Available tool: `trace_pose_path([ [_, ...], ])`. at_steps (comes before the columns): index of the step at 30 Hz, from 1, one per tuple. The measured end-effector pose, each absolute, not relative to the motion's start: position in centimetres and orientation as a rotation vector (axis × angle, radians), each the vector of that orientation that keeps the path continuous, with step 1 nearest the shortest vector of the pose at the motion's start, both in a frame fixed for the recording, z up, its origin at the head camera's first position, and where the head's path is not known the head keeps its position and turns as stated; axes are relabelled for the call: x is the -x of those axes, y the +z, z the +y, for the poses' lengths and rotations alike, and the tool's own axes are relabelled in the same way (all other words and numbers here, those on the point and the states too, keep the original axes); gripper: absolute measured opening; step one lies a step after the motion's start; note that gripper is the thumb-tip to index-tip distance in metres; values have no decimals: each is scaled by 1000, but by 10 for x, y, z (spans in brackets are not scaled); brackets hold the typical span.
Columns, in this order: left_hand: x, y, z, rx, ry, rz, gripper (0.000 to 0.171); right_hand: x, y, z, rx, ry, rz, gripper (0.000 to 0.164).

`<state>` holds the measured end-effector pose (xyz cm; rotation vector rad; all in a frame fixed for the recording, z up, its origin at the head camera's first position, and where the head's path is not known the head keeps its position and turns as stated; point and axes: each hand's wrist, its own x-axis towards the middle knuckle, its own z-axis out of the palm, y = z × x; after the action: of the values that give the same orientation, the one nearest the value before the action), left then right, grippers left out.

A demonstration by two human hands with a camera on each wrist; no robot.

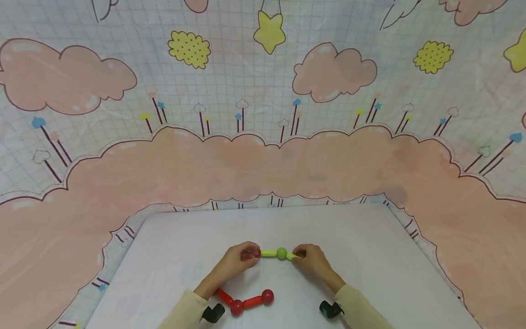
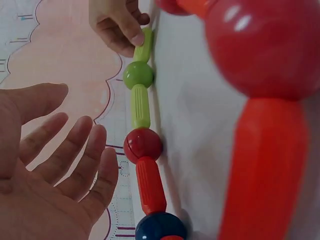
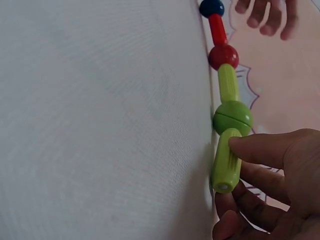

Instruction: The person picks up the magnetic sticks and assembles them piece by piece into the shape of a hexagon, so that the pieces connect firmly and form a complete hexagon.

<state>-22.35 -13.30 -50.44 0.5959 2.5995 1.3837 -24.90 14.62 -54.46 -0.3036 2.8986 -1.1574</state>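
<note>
A chain of toy rods and balls lies on the white table. My right hand [image 1: 314,262] pinches its end, a light green rod [image 3: 227,162], between thumb and fingers. From there follow a green ball [image 1: 281,253], another light green rod [image 1: 269,253], a red ball [image 2: 143,146], a red rod [image 2: 151,185] and a dark blue ball [image 2: 161,227]. Beside the red part, my left hand [image 2: 62,165] has its fingers spread and apart from the chain. Closer to me are red rods [image 1: 252,302] and red balls [image 1: 237,307], partly hidden by the left wrist.
The white table top [image 1: 296,228] ends at a patterned cloth [image 1: 263,169] with clouds and stars. A black wrist device [image 1: 213,314] sits at the left sleeve, and another black wrist device [image 1: 330,310] at the right sleeve.
</note>
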Motion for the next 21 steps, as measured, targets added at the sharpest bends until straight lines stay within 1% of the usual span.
trace_pose_path([
  [7,202,-507,-134,-676,1289,2518,33,248,-543,145,333,-1134,2911,12],
  [13,186,-512,-132,-626,1210,2426,31,247,-542,142,331,-1100,2914,12],
  [21,176,-522,-130,-664,1097,2430,28,242,-537,138,275,-1125,2833,14],
])
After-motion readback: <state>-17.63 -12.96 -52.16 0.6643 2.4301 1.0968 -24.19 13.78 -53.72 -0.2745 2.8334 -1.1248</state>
